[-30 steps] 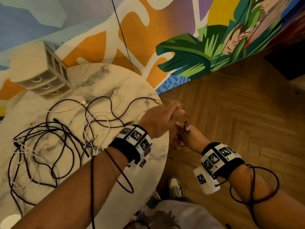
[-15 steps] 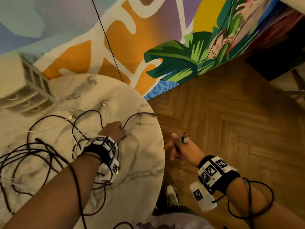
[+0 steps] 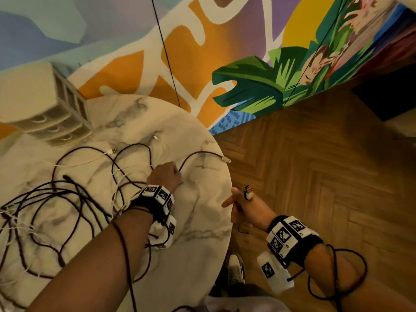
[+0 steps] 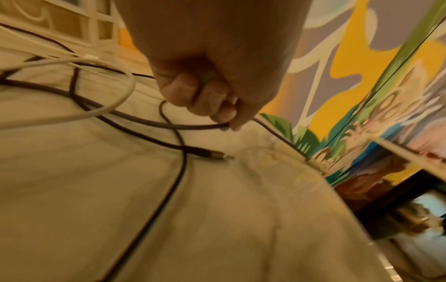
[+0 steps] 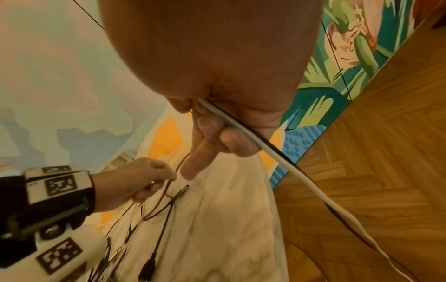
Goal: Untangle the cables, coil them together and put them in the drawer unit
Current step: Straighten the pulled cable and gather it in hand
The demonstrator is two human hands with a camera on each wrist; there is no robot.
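- The left hand (image 3: 165, 177), clasped with the right a second earlier, now pinched a dark braided cable (image 3: 198, 155) on the table (image 3: 202, 221).
- The right hand (image 3: 244, 207) stayed off the table's edge, gripping a white cable (image 5: 277, 154).
- The drawer unit (image 3: 45, 104) sat at the table's far left.

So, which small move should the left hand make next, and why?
Probably lift and draw the dark cable toward the table's edge: the left hand already pinches it, its plug end lies free, and the tangle sits behind.

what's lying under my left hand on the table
Your left hand grips a dark cable; beneath it lie crossed dark and white cables on the marble table. What sits directly under the palm is hidden.
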